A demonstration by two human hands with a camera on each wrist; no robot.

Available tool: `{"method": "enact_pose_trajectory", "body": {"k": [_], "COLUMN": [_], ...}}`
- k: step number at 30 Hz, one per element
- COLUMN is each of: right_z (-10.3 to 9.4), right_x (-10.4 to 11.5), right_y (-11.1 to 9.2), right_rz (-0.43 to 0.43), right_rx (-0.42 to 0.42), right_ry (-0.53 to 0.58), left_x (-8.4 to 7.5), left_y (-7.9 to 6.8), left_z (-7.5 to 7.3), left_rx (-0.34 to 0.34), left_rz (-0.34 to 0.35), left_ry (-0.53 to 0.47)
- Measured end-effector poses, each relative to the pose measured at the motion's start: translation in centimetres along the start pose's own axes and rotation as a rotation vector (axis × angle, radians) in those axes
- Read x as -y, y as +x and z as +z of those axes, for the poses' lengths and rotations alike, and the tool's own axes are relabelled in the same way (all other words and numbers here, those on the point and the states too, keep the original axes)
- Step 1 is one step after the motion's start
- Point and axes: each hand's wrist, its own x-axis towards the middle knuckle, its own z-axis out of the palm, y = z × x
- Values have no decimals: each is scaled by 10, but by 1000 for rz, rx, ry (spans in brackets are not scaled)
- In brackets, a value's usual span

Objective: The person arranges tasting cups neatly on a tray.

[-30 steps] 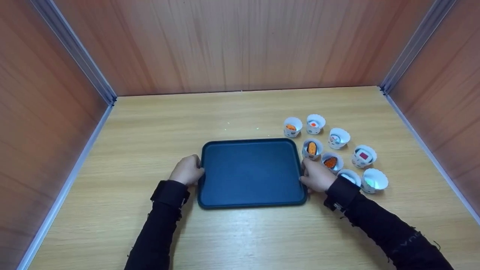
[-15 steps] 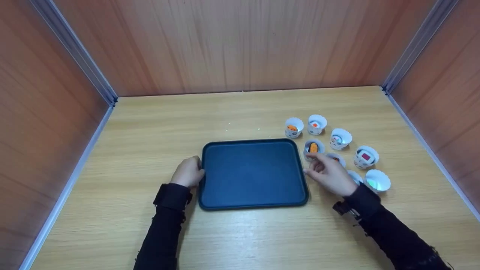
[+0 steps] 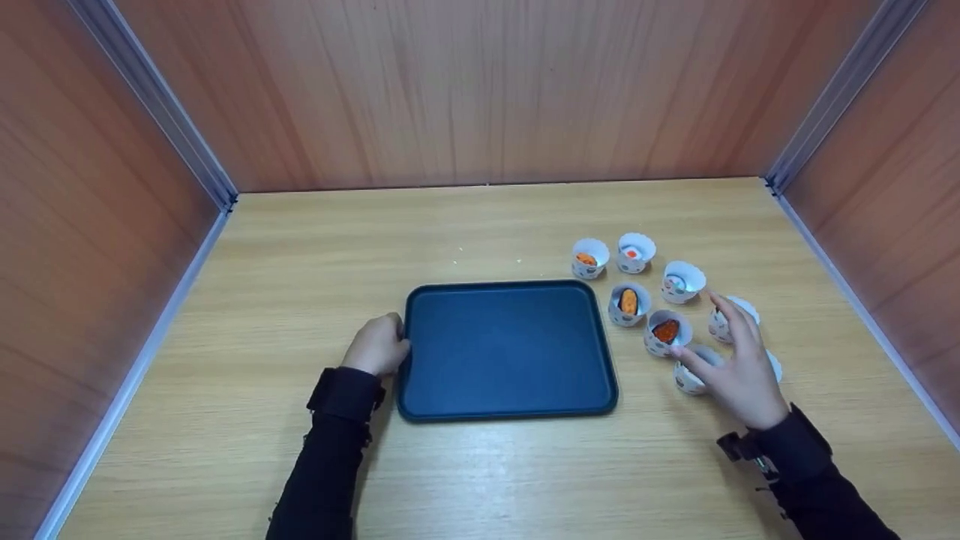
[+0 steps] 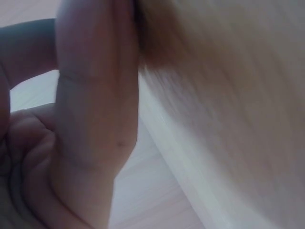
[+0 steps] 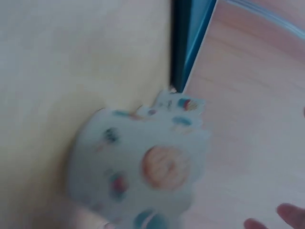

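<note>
Panelling [image 3: 90,225] with a wood grain stands at far left, a pale metal strip [image 3: 139,366] along its foot. A dark sleeve [image 3: 322,450] leads to the left hand [image 3: 375,343], its fingers curled in and pinching, with the thumb, the left rim of the dark blue tray [image 3: 510,352]. That tray lies at the middle of the table [image 3: 322,255], its long sides running across.

Beyond its far right corner stands a patterned cup [image 3: 587,271] with an orange piece [image 3: 586,259] inside. Next comes a near cup [image 3: 624,320] holding an orange-and-black piece [image 3: 628,301], just beside the tray, then a far cup [image 3: 631,266] with a red-dotted white piece, a nearer one with a reddish piece [image 3: 665,330], and a back cup [image 3: 676,295].

Over the front cup [image 3: 688,383] hovers the right hand [image 3: 739,367], thumb and forefinger spread wide; whether it touches any cup, I cannot tell. Behind it, two more cups [image 3: 718,328] are partly hidden. Blurred in the right wrist view, a cup bears a doughnut-like print [image 5: 166,167].
</note>
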Motion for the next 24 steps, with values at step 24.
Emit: {"method": "enact_pose_trajectory", "body": {"k": [24], "right_z": [-6], "right_x": [-16], "right_y": [-5], "right_rz": [-12], "right_rx": [271], "right_ry": [-557], "left_x": [0], "left_y": [0], "left_z": [0], "left_rx": [0], "left_rz": [16], "left_ry": [21]}}
